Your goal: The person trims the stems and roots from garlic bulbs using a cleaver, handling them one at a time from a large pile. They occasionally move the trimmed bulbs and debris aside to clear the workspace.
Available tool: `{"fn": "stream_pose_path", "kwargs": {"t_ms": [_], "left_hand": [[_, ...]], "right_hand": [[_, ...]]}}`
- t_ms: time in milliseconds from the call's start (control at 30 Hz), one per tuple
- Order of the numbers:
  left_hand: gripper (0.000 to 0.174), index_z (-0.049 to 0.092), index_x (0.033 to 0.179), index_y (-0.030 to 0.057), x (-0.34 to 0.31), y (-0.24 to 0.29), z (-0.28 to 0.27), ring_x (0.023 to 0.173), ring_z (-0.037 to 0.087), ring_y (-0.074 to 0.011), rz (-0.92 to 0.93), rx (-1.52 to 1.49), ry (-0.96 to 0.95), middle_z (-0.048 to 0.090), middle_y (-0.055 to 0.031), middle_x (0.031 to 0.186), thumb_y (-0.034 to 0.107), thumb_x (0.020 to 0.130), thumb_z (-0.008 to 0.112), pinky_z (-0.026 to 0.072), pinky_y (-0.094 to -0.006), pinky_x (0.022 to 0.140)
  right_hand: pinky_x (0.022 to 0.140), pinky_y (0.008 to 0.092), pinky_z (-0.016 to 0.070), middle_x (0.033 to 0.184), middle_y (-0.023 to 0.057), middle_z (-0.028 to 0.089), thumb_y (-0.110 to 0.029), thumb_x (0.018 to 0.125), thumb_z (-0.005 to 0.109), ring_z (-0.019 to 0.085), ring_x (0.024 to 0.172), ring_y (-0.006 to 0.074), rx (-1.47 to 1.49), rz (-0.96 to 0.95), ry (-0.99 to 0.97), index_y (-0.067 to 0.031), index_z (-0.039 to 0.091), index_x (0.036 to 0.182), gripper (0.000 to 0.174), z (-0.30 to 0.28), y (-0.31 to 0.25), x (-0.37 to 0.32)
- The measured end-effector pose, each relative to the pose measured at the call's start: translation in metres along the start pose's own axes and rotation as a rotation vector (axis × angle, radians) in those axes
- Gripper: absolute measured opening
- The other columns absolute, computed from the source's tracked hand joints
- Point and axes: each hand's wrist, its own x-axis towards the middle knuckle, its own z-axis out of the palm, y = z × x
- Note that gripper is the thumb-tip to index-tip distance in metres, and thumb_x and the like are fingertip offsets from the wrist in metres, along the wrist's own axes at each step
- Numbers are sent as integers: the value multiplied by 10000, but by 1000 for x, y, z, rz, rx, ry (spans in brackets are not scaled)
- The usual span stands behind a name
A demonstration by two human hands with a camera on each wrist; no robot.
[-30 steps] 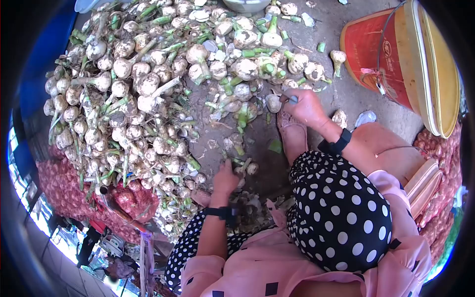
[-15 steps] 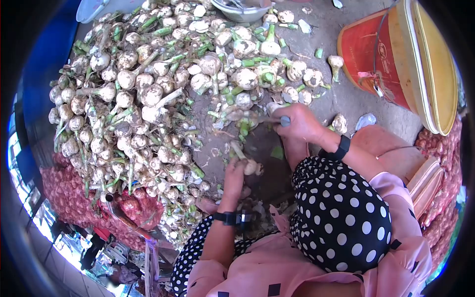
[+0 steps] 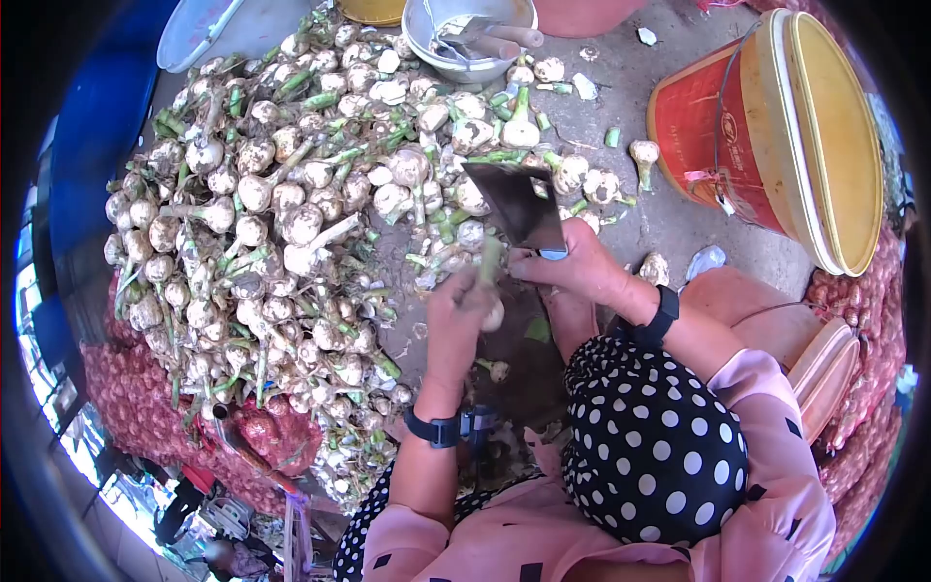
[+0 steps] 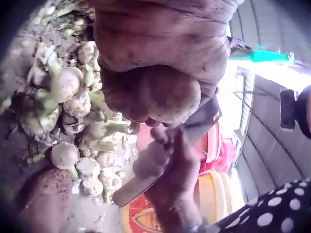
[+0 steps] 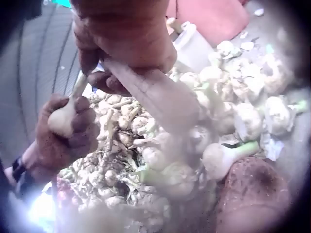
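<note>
Garlic heap: lay left of the knife. Left hand: gripped one garlic bulb, bodyward and left of the knife, stem pointing away from the person. Right hand: held the knife.

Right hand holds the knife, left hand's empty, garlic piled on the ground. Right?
Not quite: the left hand isn't empty; it grips a bulb, clearest in the right wrist view. The right hand does hold the knife, and the garlic is piled on the ground.
</note>
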Motion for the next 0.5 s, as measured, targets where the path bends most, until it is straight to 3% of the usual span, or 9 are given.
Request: {"fn": "stream_pose_path", "kwargs": {"t_ms": [33,100,167,233,300,333,400,433,500], "left_hand": [[230,621,949,-55,2,3,3,724,533,-82,20,-25,127,605,-43,829,64,774,529,414,-203,649],[228,618,976,-42,-2,4,-5,757,523,-81,-7,41,60,596,-28,852,46,782,537,410,-206,678],[179,628,921,-41,-6,-8,-7,756,550,-140,167,231,82,585,-70,801,48,767,604,443,-269,693],[187,629,919,-32,-6,-8,-7,762,582,-186,164,210,103,587,-107,795,32,744,622,460,-304,704],[231,632,958,-22,-4,1,-2,807,609,-213,330,614,64,605,-122,877,51,739,642,474,-332,745],[231,632,958,-22,-1,1,1,807,609,-213,334,612,65,605,-122,877,51,739,642,474,-332,745],[328,619,1027,-24,6,-4,6,851,609,-208,622,768,215,644,-79,905,233,824,624,472,-299,793],[328,619,1027,-24,6,-8,2,851,609,-208,622,768,215,644,-79,905,233,824,624,472,-299,793],[330,555,1118,-1,2,-12,-5,925,608,-211,-170,-554,33,603,-103,1053,127,822,625,489,-337,843]], "right_hand": [[574,240,446,686,-30,611,-187,766,742,530,642,37,-67,-160,55,-41,676,868,190,3,-2,0],[576,251,454,667,-21,609,-209,744,767,542,632,50,-122,-103,45,-38,669,831,215,6,-12,3],[586,255,459,656,14,619,-217,729,777,550,629,66,-462,-287,185,-36,670,824,231,8,-4,5],[580,263,463,643,66,615,-227,717,785,565,593,116,-438,-200,219,-36,669,819,246,9,0,6],[555,278,466,643,93,612,-212,708,783,565,558,160,-147,-172,158,-28,661,810,243,11,4,8],[555,278,466,643,93,612,-212,708,783,565,558,160,-150,-175,158,-28,661,810,243,11,2,8],[538,300,473,645,104,603,-152,703,758,584,562,215,-268,-247,149,-38,665,798,175,13,-4,4],[538,300,473,645,104,603,-152,703,758,584,562,215,-268,-247,150,-38,665,798,175,13,-4,4],[530,318,475,658,102,610,-107,690,718,611,601,238,-450,-474,213,-59,670,795,125,13,-2,3]]}}
